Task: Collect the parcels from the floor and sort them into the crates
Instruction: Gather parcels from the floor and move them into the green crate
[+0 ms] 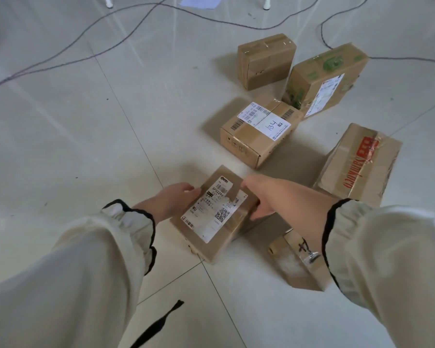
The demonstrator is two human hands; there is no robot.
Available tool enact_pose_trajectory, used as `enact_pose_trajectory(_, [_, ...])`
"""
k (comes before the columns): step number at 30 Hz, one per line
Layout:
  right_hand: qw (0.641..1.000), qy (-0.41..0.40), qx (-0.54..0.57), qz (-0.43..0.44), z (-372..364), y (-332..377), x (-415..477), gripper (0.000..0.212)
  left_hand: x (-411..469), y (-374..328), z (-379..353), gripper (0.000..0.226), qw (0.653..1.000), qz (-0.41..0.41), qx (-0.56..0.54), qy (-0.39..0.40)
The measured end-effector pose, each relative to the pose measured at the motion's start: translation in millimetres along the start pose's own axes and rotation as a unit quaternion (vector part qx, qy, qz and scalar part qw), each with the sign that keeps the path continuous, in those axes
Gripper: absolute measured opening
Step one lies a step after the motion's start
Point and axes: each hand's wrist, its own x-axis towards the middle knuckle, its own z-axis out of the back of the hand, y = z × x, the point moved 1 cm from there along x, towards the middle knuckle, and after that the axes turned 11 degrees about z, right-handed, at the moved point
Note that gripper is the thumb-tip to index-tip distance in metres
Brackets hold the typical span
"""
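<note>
Both hands grasp small parcel (212, 222), label "SF0229…" plus QR code: left hand (171, 200) on its left edge, right hand (260, 197) on its right. It's low over floor (98, 146), camera-side of box marked "A34" (256, 133).

Bare indoor sorting room, warehouse-like: pale tiled floor (86, 121), labelled parcels (259, 131) strewn ahead of the right hand (261, 194), loose cables (136, 28) far beyond the left hand (171, 199), white legs (109, 2) further off
</note>
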Motion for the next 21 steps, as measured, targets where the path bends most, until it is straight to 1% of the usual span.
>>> enact_pose_trajectory(1, [1.000, 0.001, 0.015, 0.000, -1, -1, 6, 0.038, -1, -4, -3, 0.043, 1.000, -0.001, 0.003, 0.030])
enact_pose_trajectory(2, [0.999, -0.015, 0.027, 0.015, 0, 4, 3, 0.031, -3, -6, -6, 0.042, 0.998, 0.013, 0.004, 0.067])
enact_pose_trajectory(3, [0.998, -0.032, 0.041, 0.038, 3, 3, 12, 0.021, -5, -7, -8, 0.043, 0.994, 0.035, -0.002, 0.105])
enact_pose_trajectory(4, [0.998, -0.029, 0.039, 0.049, 5, 7, 9, 0.015, -8, -6, -9, 0.044, 0.989, 0.056, -0.014, 0.138])
enact_pose_trajectory(5, [0.998, -0.022, 0.026, 0.054, 8, 7, 14, 0.016, -9, -5, -10, 0.045, 0.985, 0.069, -0.028, 0.157])
enact_pose_trajectory(6, [0.999, -0.005, -0.010, 0.051, 9, 5, 14, 0.025, -11, -5, -11, 0.047, 0.983, 0.076, -0.038, 0.166])
enact_pose_trajectory(8, [0.995, 0.044, -0.081, 0.024, 9, -2, 12, 0.041, -12, -6, -11, 0.050, 0.982, 0.081, -0.044, 0.168])
enact_pose_trajectory(9, [0.992, 0.072, -0.104, 0.009, 8, -6, 12, 0.043, -13, -6, -12, 0.050, 0.982, 0.081, -0.043, 0.167])
enact_pose_trajectory(11, [0.984, 0.100, -0.147, 0.015, 7, -11, 15, 0.041, -13, -8, -11, 0.050, 0.982, 0.078, -0.041, 0.167])
enact_pose_trajectory(17, [0.980, 0.101, -0.171, 0.023, 9, -12, 19, 0.046, -10, -7, -10, 0.050, 0.985, 0.068, -0.030, 0.155])
enact_pose_trajectory(21, [0.975, 0.099, -0.194, 0.044, 10, -12, 22, 0.038, -7, -6, -9, 0.051, 0.985, 0.064, -0.034, 0.159])
